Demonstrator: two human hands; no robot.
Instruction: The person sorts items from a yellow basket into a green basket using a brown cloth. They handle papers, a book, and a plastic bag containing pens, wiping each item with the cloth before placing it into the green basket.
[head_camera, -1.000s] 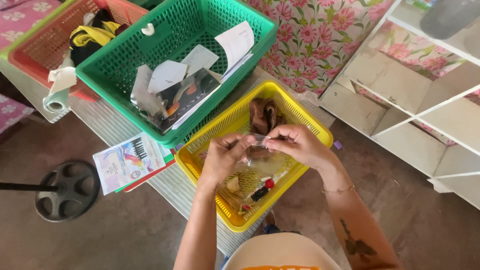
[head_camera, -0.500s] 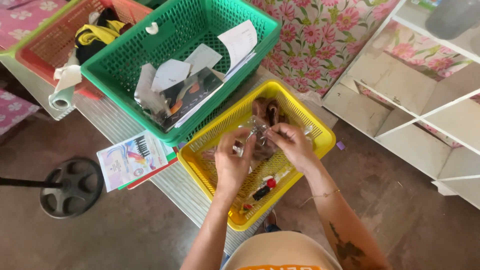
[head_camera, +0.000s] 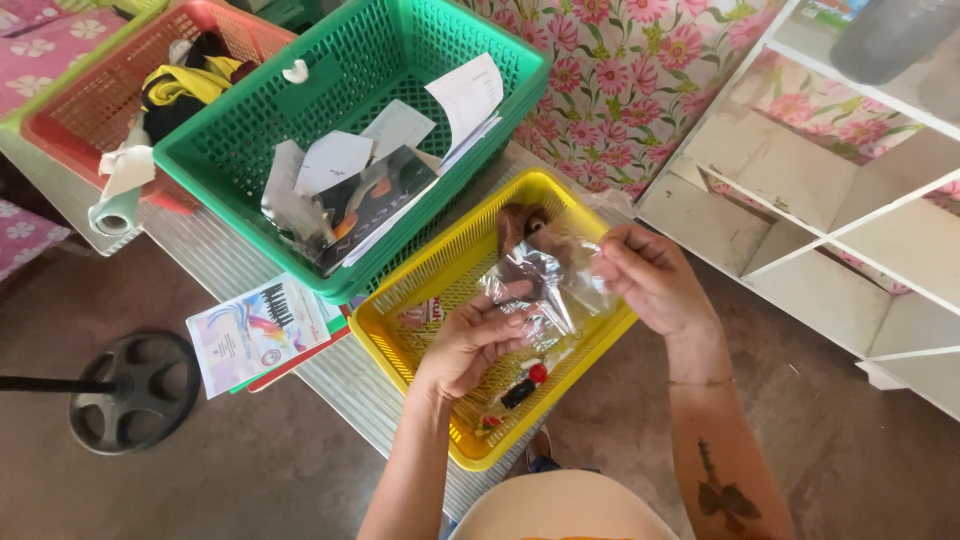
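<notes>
We see a green plastic lattice basket (head_camera: 250, 150) of white paper slips beside a yellow plastic lattice basket (head_camera: 400, 345) at the tabletop's near edge. Above the yellow one, our left hand (head_camera: 470, 345) and right hand (head_camera: 650, 280) each pinch an end of a crinkled clear plastic bag (head_camera: 545, 285); its long axis runs between them.

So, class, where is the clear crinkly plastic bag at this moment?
In the head view, the clear crinkly plastic bag sits right of centre, held between the left hand and the right hand, above the yellow plastic basket.
</notes>
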